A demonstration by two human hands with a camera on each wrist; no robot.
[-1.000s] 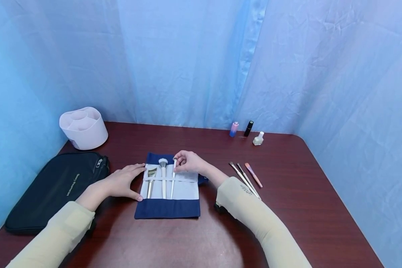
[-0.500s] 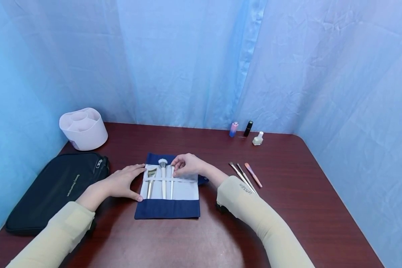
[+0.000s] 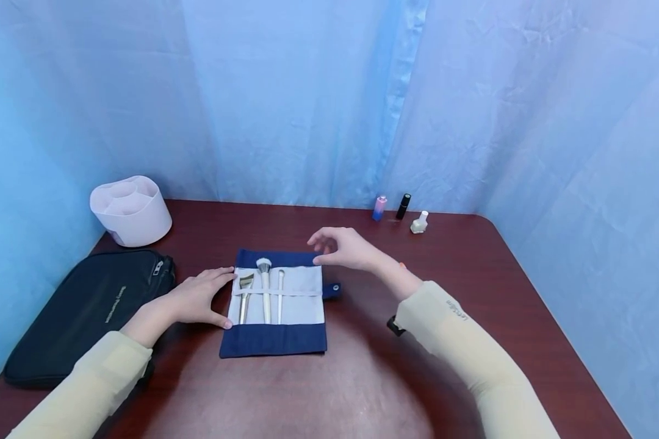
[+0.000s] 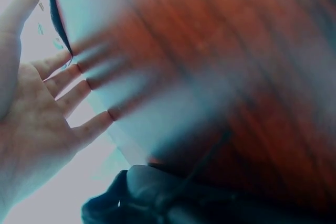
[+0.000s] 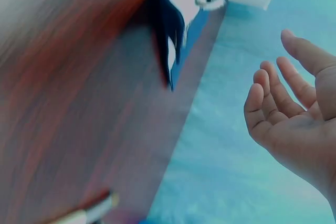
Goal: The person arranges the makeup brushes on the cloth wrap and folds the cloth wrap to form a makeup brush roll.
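Observation:
A navy and white brush roll (image 3: pixel 302 310) lies unfolded on the table. Under its strap lie three makeup brushes: a flat angled one (image 3: pixel 244 299), a fluffy round one (image 3: pixel 266 289) and a slim white-handled one (image 3: pixel 280 299). My left hand (image 3: pixel 200 299) rests at the roll's left edge, fingers spread and thumb near the lower corner. My right hand (image 3: pixel 348 249), with loosely bent fingers, is raised over the roll's upper right corner. Nothing is between its fingers in the right wrist view, where the hand (image 5: pixel 299 108) hangs apart from the roll.
A black zipped case (image 3: pixel 93 311) lies left, a white compartment holder (image 3: pixel 132 210) behind it. At the back right stand a pink-blue bottle (image 3: pixel 379 208), a black tube (image 3: pixel 403 207) and a nail polish bottle (image 3: pixel 419 223). My right arm hides the loose brushes at right.
My right hand has let go of the slim brush, which lies under the strap, and has moved up and right. The left hand stays on the roll's edge.

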